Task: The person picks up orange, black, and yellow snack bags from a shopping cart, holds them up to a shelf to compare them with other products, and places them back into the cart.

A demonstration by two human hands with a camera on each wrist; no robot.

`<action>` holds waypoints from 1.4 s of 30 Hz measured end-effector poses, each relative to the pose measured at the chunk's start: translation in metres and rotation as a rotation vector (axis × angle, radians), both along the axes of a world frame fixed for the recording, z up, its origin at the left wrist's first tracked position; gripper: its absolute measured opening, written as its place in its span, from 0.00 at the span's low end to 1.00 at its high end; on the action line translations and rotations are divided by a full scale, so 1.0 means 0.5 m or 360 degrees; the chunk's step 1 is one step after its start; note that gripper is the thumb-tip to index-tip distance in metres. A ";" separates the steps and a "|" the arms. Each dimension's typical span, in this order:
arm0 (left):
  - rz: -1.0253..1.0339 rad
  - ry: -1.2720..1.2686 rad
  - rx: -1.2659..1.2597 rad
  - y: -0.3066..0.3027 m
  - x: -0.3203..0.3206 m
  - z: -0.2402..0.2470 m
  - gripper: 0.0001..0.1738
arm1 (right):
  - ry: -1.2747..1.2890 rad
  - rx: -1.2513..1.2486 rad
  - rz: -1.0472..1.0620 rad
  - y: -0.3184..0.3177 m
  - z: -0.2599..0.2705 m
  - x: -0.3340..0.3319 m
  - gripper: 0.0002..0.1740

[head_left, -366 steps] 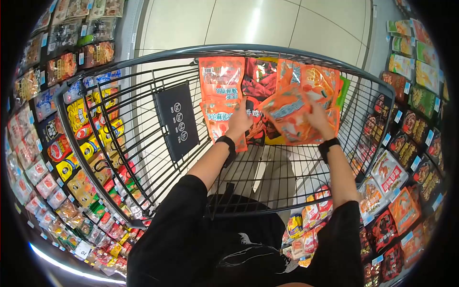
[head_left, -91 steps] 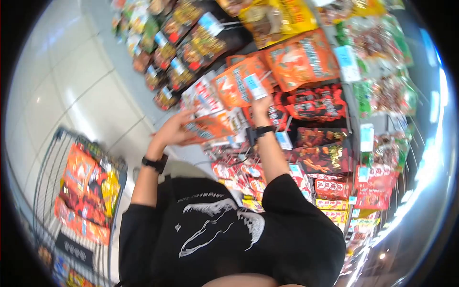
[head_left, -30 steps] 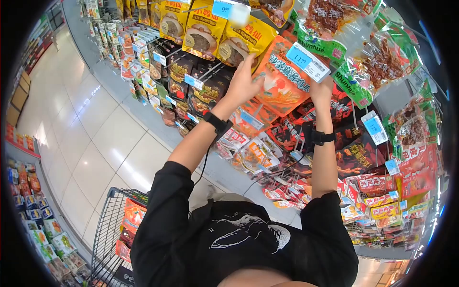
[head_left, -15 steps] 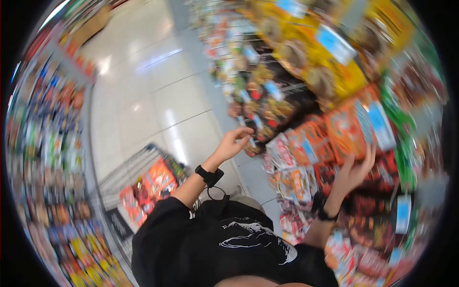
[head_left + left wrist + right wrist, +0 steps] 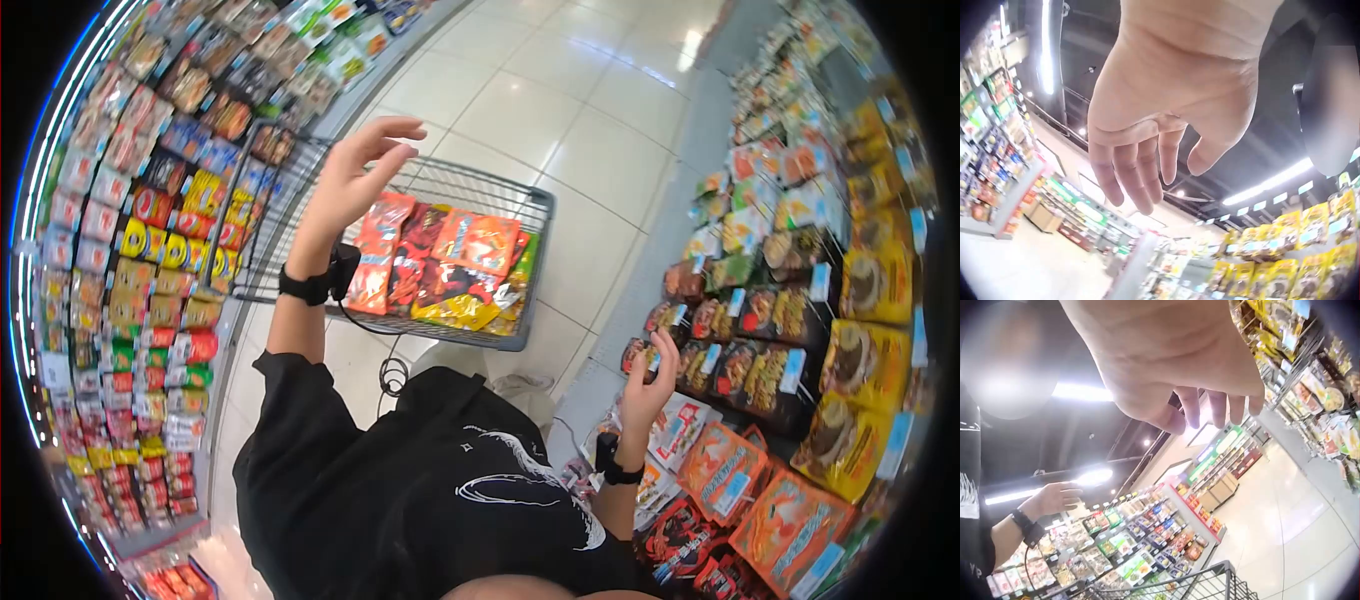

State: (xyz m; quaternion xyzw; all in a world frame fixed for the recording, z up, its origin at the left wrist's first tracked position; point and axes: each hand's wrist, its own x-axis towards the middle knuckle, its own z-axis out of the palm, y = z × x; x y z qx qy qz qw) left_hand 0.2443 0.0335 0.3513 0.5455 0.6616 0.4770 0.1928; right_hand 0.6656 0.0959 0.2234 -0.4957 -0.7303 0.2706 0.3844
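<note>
My left hand (image 5: 365, 175) is raised over the near side of the shopping cart (image 5: 535, 270), fingers loosely bent around nothing. In the left wrist view the same hand (image 5: 1166, 119) hangs relaxed with bare fingertips. Inside the cart lie orange snack bags (image 5: 480, 240), dark red bags (image 5: 413, 265) and a yellow bag (image 5: 455, 312). My right hand (image 5: 648, 390) is lifted beside the right-hand shelf, fingers apart and holding nothing. Close below it hang orange bags (image 5: 722, 470) with blue price tags. The right wrist view shows that hand (image 5: 1191, 369) with loosely curved, bare fingers.
Packed snack shelves (image 5: 150, 250) line the left of the aisle. Yellow bags (image 5: 850, 365) and dark packs (image 5: 765, 370) hang on the right rack. Pale tiled floor (image 5: 560, 110) runs between them. A thin black cable (image 5: 392, 375) dangles from my left wrist.
My hands have left the orange bag hanging on the rack, and both are now raised and holding nothing. The view has swung left, bringing the cart to the middle.
</note>
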 end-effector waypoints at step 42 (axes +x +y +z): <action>-0.1088 -0.0136 -0.0239 0.038 -0.135 -0.663 0.09 | -0.0814 -0.0281 0.0630 0.018 -0.226 -0.694 0.38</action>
